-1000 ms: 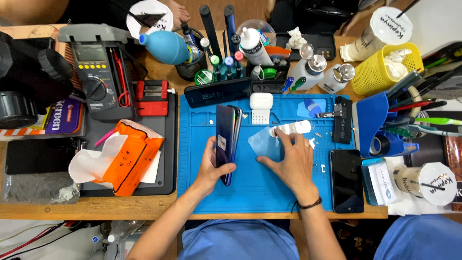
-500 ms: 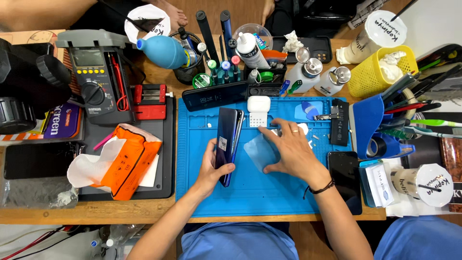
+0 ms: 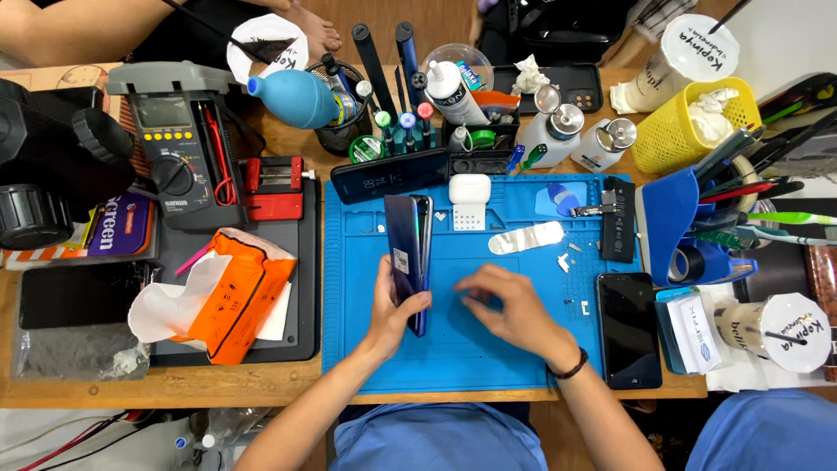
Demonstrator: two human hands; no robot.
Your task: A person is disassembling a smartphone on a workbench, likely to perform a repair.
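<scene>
My left hand (image 3: 394, 307) grips the lower end of a dark blue phone (image 3: 408, 249), which stands on its long edge on the blue work mat (image 3: 453, 366). My right hand (image 3: 513, 312) rests just to the right of it on the mat. Its fingers are curled down and drawn together, with the tips near the phone's lower end. Whether anything is pinched under them is hidden. A black band is on that wrist.
On the mat lie a silver strip (image 3: 526, 237), a white earbud case (image 3: 469, 190), a black battery (image 3: 619, 218), small screws and two more dark phones (image 3: 629, 330) (image 3: 388, 174). An orange pouch with tissue (image 3: 235, 296) and a multimeter (image 3: 174, 157) sit left; tool holders and a yellow basket (image 3: 689, 131) sit right.
My right hand has drawn back from the upper mat toward the middle and its fingers have curled in. The pale clear sheet it pressed on is out of sight. The left hand keeps the phone.
</scene>
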